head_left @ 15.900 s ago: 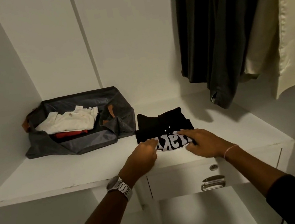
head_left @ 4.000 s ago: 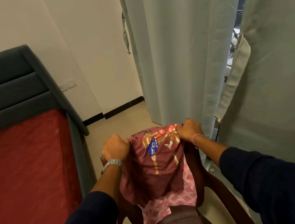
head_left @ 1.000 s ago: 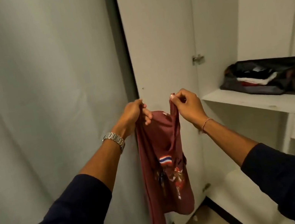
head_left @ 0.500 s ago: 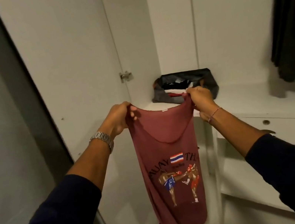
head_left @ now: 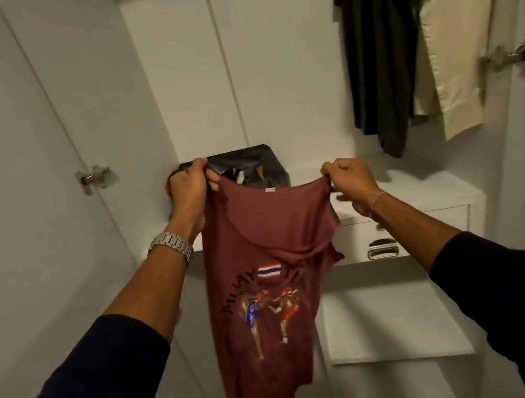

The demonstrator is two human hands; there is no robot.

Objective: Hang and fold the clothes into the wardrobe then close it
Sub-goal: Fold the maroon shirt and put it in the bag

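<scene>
maroon tank top (head_left: 264,302) hangs soft and light; left hand (head_left: 187,185) and right hand (head_left: 347,176) pinch its shoulder straps, fingers curled tight there.

— Where does the head view look from?
— From the person's head, forward and down into the open wardrobe (head_left: 184,73), close behind the left hand (head_left: 188,190) and right hand (head_left: 348,177).
— A second view?
— No; nothing is shared.
</scene>
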